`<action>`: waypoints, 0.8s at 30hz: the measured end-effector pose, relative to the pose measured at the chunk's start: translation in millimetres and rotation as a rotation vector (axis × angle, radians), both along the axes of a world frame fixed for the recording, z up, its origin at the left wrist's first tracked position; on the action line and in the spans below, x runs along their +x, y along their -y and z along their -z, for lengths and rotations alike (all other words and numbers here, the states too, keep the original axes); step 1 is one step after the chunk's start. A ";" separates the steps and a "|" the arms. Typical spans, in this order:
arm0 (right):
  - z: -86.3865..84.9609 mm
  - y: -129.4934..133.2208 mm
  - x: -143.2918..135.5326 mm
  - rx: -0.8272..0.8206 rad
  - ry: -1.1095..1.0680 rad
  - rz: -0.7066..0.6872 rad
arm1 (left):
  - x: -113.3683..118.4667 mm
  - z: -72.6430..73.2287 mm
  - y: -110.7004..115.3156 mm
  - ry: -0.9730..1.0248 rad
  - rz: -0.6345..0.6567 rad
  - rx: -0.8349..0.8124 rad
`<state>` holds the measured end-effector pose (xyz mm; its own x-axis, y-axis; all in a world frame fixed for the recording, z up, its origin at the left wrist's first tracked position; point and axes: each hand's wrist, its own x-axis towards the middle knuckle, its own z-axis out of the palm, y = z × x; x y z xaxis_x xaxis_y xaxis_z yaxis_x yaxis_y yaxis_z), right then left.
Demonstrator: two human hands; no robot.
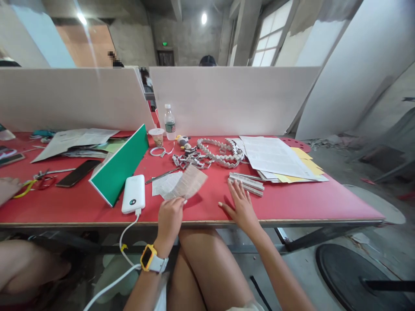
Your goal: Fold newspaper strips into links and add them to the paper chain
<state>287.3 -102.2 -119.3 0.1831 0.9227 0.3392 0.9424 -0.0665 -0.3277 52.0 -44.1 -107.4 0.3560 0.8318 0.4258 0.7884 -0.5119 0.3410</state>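
My left hand, with a yellow watch on its wrist, pinches the lower edge of a piece of printed paper and holds it tilted above the red table. Partly under that piece lies another printed paper. My right hand is spread open, its fingertips at some folded paper strips; whether they press on them I cannot tell. Behind these lie a folded paper chain and several loose folded paper links. A thin metal-looking tool lies left of the papers.
A white power bank with a cable stands by a green board. Behind are a cup, a bottle and a white partition. Paper sheets lie right. At far left, another person's hand is near scissors.
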 end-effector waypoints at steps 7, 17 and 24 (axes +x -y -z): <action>-7.5 0.0 -6.9 -0.134 -0.135 -0.381 | 0.8 8.9 19.2 0.040 0.124 -0.051; 8.4 -22.7 -22.6 0.077 -0.126 -0.089 | 19.0 12.2 1.4 0.267 -0.167 -0.177; 9.3 -26.1 -35.8 0.093 -0.019 0.002 | 27.2 8.9 -7.5 0.161 -0.230 -0.180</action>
<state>251.5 -76.1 -128.6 0.1923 0.8869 0.4201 0.9360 -0.0371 -0.3501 79.2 -36.6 -116.2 0.0907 0.9496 0.3001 0.8051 -0.2473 0.5391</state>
